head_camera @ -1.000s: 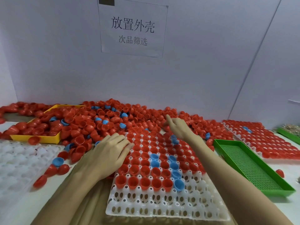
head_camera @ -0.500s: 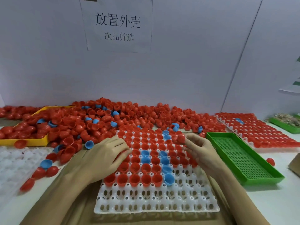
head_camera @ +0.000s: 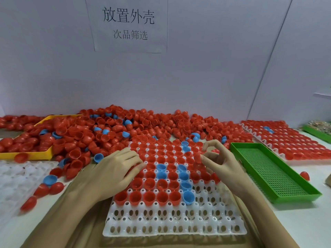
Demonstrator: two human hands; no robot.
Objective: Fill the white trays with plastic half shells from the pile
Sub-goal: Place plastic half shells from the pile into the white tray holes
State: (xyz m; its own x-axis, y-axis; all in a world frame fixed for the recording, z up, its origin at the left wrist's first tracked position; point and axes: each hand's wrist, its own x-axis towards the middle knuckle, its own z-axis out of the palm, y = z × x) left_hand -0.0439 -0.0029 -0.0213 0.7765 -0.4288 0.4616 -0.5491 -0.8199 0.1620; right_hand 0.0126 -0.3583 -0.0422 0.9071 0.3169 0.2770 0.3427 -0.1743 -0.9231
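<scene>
A white tray [head_camera: 175, 224] lies in front of me, its far rows filled with red and a few blue half shells, its near rows bare. Behind it a large pile of red and blue half shells [head_camera: 111, 133] spreads along the wall. My right hand [head_camera: 220, 161] hovers over the tray's right side and pinches a red half shell [head_camera: 197, 157] between thumb and fingers. My left hand [head_camera: 111, 170] rests palm down on the tray's left edge, fingers curled over filled cells; whether it holds shells is hidden.
A green mesh tray [head_camera: 272, 172] sits right of the white tray. A full tray of red shells [head_camera: 286, 140] lies at the far right. A yellow tray [head_camera: 35, 154] and another white tray [head_camera: 18, 176] stand at the left, with loose shells between.
My right hand came back from the pile to the tray's right side and now pinches a red shell. The left hand stayed on the tray's left edge. The view shifted slightly.
</scene>
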